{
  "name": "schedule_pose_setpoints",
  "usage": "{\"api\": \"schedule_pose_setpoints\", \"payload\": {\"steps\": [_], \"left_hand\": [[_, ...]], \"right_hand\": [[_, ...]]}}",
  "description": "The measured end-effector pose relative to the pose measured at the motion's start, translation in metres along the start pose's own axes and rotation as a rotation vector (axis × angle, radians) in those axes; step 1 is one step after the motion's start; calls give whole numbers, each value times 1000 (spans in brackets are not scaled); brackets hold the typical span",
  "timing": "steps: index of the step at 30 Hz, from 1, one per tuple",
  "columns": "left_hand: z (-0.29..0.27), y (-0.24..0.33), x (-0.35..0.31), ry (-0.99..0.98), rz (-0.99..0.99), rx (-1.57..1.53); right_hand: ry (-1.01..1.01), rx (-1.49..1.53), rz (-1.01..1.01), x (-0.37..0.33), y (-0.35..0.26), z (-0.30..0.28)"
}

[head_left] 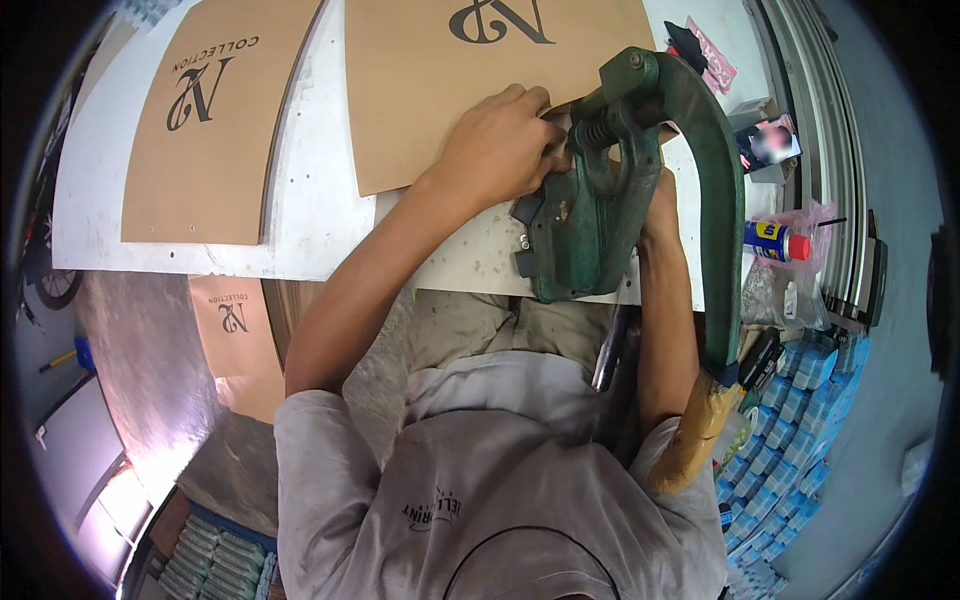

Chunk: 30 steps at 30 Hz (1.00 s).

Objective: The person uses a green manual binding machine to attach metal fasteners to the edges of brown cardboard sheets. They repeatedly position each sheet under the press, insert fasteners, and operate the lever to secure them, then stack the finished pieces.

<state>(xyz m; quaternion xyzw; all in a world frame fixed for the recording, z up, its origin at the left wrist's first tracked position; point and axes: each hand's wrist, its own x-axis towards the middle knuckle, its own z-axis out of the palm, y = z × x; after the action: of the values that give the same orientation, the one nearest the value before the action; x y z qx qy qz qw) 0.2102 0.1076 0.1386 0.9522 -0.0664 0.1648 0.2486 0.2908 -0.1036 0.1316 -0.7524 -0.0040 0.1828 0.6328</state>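
A green metal hand press [600,220] stands at the near edge of the white table, its long curved lever ending in a tan wrapped grip [695,445]. A large flat brown paper bag [420,110] with dark print lies beyond it, its near edge reaching the press's jaw. My left hand [505,140] is closed at that edge, fingers bent and pinched on the bag just left of the jaw. Any small piece between the fingertips is hidden. On the far side of the press is my right hand [660,205]; the press body hides its fingers. Neither hand is on the lever.
A stack of brown bags [200,150] lies at the table's left; another brown bag [235,325] sits below the edge. To the right are a blue spray can [775,241] with a red cap, a small box [768,145], clear plastic bags and blue wrapped packs [790,440].
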Motion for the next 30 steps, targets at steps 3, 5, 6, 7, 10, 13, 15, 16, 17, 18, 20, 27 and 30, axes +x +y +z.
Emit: {"api": "schedule_pose_setpoints", "payload": {"steps": [3, 5, 6, 7, 10, 13, 15, 16, 17, 18, 20, 27, 30], "left_hand": [[-1, -1, 0, -2, 3, 6], [0, -4, 1, -9, 15, 30], [-1, -6, 3, -8, 21, 45], [-1, -6, 2, -5, 23, 53], [0, -7, -2, 5, 32, 65], [1, -4, -3, 35, 42, 48], [5, -2, -5, 77, 51, 37], [5, -1, -4, 65, 39, 43], [4, 0, -3, 53, 27, 49], [2, 0, -3, 40, 15, 55], [8, 1, -8, 74, 29, 63], [7, 0, -4, 51, 43, 134], [7, -1, -6, 85, 34, 116]], "right_hand": [[-15, -35, -32, 0, -1, -1], [-30, -6, -58, -4, -12, 6], [-42, -3, -62, -5, -16, 8], [-53, 2, -67, -7, -20, 10], [-96, -54, -18, -10, -18, 5], [-107, -91, 38, -8, -21, 5], [-86, -60, 18, -18, -24, 9], [-81, -74, 16, -15, -23, 8], [-75, -87, 14, -10, -21, 5], [-69, -101, 13, -7, -19, 3], [-96, -63, -14, -9, -16, 1], [-206, -595, 32, -11, -46, -27], [21, -585, -522, -82, -125, -55]]}}
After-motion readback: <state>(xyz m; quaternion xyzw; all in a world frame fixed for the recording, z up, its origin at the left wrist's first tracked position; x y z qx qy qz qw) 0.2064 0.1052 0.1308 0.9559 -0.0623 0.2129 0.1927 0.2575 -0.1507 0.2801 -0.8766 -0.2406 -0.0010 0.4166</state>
